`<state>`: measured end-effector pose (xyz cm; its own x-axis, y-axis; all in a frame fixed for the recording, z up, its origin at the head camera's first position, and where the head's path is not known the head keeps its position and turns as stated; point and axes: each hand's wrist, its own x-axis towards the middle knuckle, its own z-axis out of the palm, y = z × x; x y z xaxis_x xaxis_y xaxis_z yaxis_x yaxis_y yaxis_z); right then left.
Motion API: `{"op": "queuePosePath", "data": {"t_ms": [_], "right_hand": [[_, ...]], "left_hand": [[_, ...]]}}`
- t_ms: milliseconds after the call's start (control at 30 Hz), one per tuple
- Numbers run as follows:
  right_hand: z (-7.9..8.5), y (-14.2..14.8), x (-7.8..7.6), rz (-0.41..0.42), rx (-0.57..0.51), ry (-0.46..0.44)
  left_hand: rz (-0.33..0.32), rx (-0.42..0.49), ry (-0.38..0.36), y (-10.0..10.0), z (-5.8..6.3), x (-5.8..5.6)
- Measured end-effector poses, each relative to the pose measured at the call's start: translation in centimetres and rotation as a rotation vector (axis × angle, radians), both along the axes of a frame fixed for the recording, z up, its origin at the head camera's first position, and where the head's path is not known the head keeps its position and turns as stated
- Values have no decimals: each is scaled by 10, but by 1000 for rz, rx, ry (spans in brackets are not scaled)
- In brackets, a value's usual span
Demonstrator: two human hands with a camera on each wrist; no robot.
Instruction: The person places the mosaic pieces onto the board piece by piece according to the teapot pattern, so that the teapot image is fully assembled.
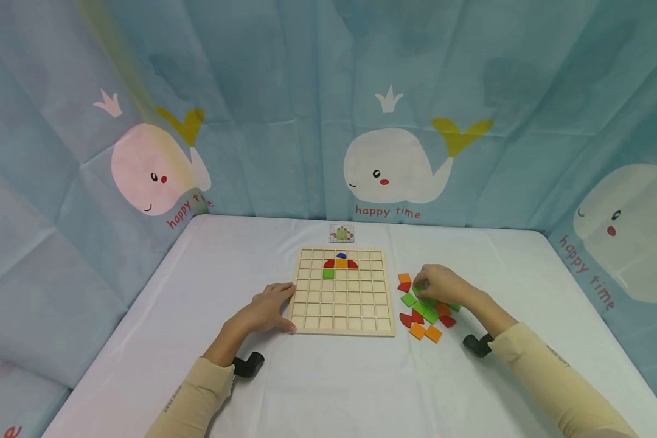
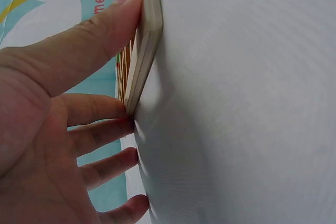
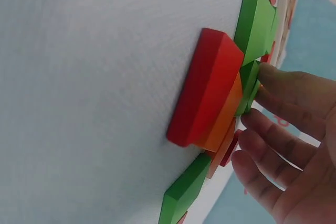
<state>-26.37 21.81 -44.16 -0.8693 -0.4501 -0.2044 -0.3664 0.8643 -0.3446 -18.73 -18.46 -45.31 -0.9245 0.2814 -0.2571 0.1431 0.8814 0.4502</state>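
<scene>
My left hand (image 1: 265, 308) lies at the left side of a wooden grid board (image 1: 335, 309). In the left wrist view its thumb (image 2: 113, 17) rests on the board's rim, and the spread fingers reach along the edge. A blue half-round, an orange square (image 1: 341, 263), two red quarter-rounds and a green square (image 1: 328, 274) sit in the board's upper cells. Over the loose tiles right of the board, my right hand (image 1: 442, 285) pinches a green tile (image 3: 254, 88) between thumb and index finger. Its other fingers are loosely bent, and the hand partly covers the pile.
Several loose red, orange and green tiles (image 1: 426, 312) lie beside the board, some stacked. A small pattern card (image 1: 342, 233) lies behind the board. White cloth covers the table (image 1: 328, 383), and a blue whale-print curtain (image 1: 285, 170) hangs around it.
</scene>
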Motion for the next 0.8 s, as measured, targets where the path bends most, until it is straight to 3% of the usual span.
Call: {"op": "queuePosePath", "data": {"t_ms": [800], "right_hand": [[5, -3, -1, -4, -4, 11]], "left_hand": [[7, 16, 5, -1, -2, -1]]}}
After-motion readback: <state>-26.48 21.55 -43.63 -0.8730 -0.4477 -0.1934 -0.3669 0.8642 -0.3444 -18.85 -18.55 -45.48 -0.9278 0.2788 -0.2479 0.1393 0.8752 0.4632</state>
